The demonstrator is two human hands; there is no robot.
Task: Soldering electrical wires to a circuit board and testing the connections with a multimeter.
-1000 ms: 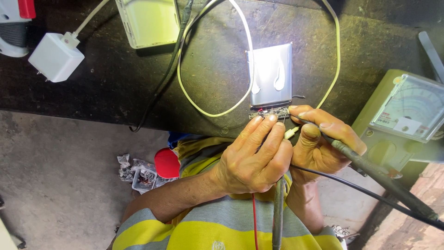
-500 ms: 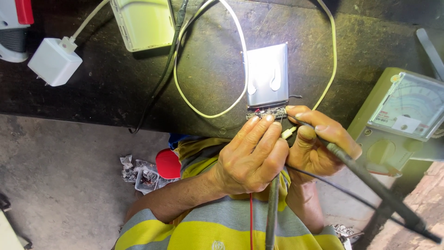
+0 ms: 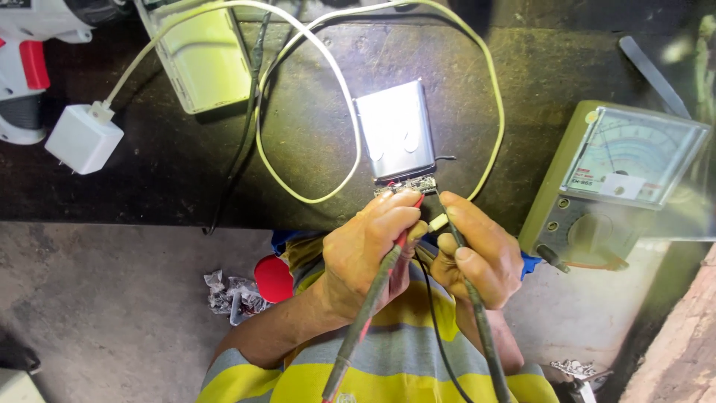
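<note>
My left hand (image 3: 369, 254) grips a red-tipped probe (image 3: 373, 298), its tip at a small circuit board (image 3: 409, 186). The board sits on the near edge of a flat silver battery cell (image 3: 395, 130) lying on the dark bench. My right hand (image 3: 481, 254) pinches a black probe (image 3: 477, 321), whose tip touches the board's right end. The yellowish plug (image 3: 438, 222) of a white cable (image 3: 328, 89) sits between my two hands, by the right thumb. Both probe leads run down over my striped shirt.
An olive analog multimeter (image 3: 611, 186) leans at the right of the bench. A white wall charger (image 3: 82, 138), a pale power bank case (image 3: 201, 56) and a white-and-red power tool (image 3: 30, 67) lie at the back left. Crumpled foil (image 3: 227, 295) and a red cap (image 3: 274, 278) are on the floor.
The black probe's handle has swung from slanting off to the right to nearly straight down. The red probe shaft now shows below my left hand. Both hands stay at the board.
</note>
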